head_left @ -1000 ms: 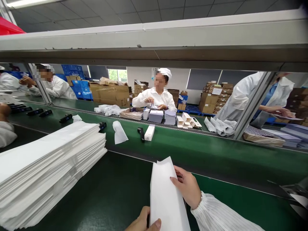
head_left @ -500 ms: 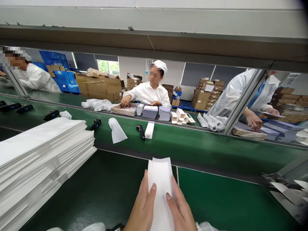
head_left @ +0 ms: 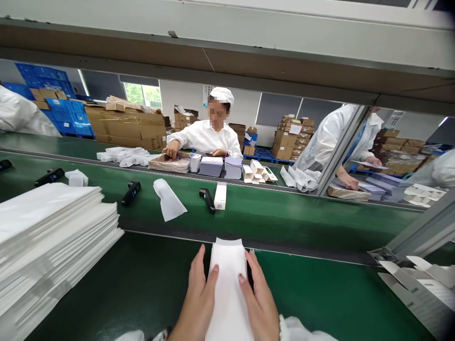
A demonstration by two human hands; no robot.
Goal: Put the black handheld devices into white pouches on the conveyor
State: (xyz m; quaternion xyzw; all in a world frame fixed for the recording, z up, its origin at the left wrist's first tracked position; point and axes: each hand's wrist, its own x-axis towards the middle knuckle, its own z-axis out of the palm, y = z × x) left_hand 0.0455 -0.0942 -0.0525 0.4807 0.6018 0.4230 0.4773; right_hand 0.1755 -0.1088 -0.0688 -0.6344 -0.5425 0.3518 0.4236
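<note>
A narrow stack of thin white sheets (head_left: 229, 284) lies lengthwise before me, its far end close to the table's back edge. My left hand (head_left: 197, 293) holds its left side, thumb on top and fingers partly spread along the edge. On the opposite side, my right hand (head_left: 259, 293) grips it the same way, thumb over the top. Whether the pieces are flat sheets or pouches I cannot tell. To the left rises a much larger pile of similar white sheets (head_left: 60, 237).
Beyond the table runs a green conveyor belt (head_left: 284, 213) carrying a white pouch (head_left: 168, 201), black handheld devices (head_left: 131, 193) and a white box (head_left: 220, 195). Folded white cartons (head_left: 419, 289) stand at right, near a metal post (head_left: 412, 237). Co-workers (head_left: 209, 132) work across the belt.
My view has swung slightly right. The stack sits lower, and my left fingers have spread away from its side. The black devices and pouch on the belt have shifted relative to the box.
</note>
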